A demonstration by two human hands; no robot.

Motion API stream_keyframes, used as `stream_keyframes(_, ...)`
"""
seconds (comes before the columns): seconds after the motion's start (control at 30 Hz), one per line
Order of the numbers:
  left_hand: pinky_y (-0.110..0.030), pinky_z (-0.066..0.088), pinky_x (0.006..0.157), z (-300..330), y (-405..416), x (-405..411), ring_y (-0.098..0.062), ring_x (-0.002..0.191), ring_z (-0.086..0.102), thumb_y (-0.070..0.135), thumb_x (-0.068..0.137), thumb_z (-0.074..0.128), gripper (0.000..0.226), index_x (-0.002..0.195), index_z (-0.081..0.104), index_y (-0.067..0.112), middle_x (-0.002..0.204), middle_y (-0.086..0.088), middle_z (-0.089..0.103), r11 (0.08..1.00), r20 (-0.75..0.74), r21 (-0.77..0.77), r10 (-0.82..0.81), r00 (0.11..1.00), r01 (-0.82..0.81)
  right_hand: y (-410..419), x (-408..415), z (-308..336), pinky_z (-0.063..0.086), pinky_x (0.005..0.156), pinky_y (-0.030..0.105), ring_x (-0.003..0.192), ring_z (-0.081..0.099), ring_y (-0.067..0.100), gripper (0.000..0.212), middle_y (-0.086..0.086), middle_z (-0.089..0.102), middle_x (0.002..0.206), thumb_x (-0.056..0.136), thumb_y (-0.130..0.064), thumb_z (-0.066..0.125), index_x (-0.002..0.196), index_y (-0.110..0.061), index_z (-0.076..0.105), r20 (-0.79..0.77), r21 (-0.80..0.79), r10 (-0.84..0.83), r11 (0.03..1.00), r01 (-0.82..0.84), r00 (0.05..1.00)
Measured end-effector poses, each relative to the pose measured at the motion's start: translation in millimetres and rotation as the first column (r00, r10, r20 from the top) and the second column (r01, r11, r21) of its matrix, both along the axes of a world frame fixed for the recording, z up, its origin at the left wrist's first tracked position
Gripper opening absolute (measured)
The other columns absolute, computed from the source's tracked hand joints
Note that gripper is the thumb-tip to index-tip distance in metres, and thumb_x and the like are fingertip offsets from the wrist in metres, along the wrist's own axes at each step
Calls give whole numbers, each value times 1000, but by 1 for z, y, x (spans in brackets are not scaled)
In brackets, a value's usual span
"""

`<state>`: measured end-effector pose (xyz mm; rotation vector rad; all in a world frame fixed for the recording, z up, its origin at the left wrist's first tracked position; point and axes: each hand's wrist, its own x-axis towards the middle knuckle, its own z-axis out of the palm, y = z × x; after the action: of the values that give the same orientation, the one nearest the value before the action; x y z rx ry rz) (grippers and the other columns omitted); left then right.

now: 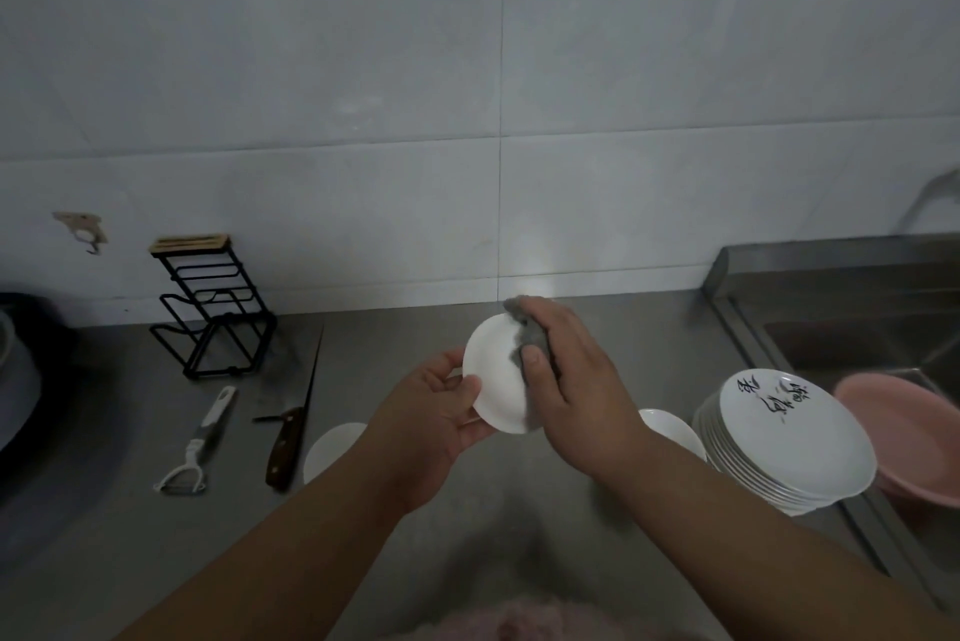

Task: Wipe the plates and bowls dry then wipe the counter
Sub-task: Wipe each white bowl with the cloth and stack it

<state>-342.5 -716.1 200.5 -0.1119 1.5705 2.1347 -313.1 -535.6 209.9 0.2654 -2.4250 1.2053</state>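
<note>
Left hand [441,406] grasping small white dish [496,375] by its rim, tilted above tabletop [493,510] left of plate stack [784,438], so right hand [566,375], clenched on grey cloth [530,336], can rub its face dry.

Both forearms are bare, with no sleeves, watch or rings showing. A soft, fuzzy pink garment [524,622] shows at 6 o'clock.
</note>
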Motion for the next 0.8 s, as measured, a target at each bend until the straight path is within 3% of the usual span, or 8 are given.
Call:
stream_keyframes(0.13, -52, 57, 95, 16, 2, -2, -35, 114, 69, 2, 103, 47, 29, 128, 61, 9, 123, -15, 72, 995, 13, 92, 30, 999, -31, 1, 1, 7, 39, 117, 39, 143, 46, 16, 40, -4, 56, 148, 101, -14, 55, 141, -11, 58, -120, -83, 51, 995, -62, 991)
stream_keyframes(0.27, -52, 57, 96, 21, 3, 1, -35, 115, 68, 0, 103, 47, 29, 126, 62, 9, 124, -14, 71, 993, -21, 114, 21, 1000, -19, -3, 7, 12, 45, 113, 40, 135, 54, 12, 40, -14, 63, 139, 98, -17, 58, 138, -23, 61, -13, -315, 11, 949, -14, 1000)
stream_keyframes(0.47, -54, 49, 106, 13, 11, 10, -35, 122, 64, -1, 102, 51, 28, 125, 59, 12, 126, -13, 70, 998, -106, 56, 33, 994, -27, -16, 3, 11, 54, 98, 45, 118, 57, 4, 33, -22, 60, 128, 97, -45, 45, 129, -44, 52, 161, -398, -179, 888, 230, 971)
stream_keyframes(0.6, -56, 51, 104, 22, 12, 7, -35, 118, 66, 13, 88, 67, 48, 134, 55, 11, 127, -16, 69, 996, -136, -57, -71, 988, 64, -12, 1, 10, 51, 99, 26, 117, 60, 0, 34, -21, 65, 125, 94, -42, 50, 127, -37, 59, 157, -467, -162, 857, 218, 974)
stream_keyframes(0.67, -59, 54, 98, 34, 11, 0, -38, 111, 70, 19, 98, 65, 34, 131, 58, 13, 125, -18, 70, 995, -85, -63, -81, 993, 76, -6, 2, 10, 49, 97, 18, 117, 61, 1, 34, -19, 67, 123, 94, -38, 54, 127, -33, 62, 146, -476, -107, 864, 164, 984)
stream_keyframes(0.8, -64, 55, 92, 48, 9, -11, -41, 109, 70, 24, 106, 48, 28, 130, 59, 14, 123, -16, 71, 989, -50, -90, -125, 991, 120, 1, 3, 8, 49, 99, 21, 120, 61, 5, 35, -17, 67, 127, 96, -34, 56, 131, -29, 62, 116, -423, -24, 903, 71, 993)
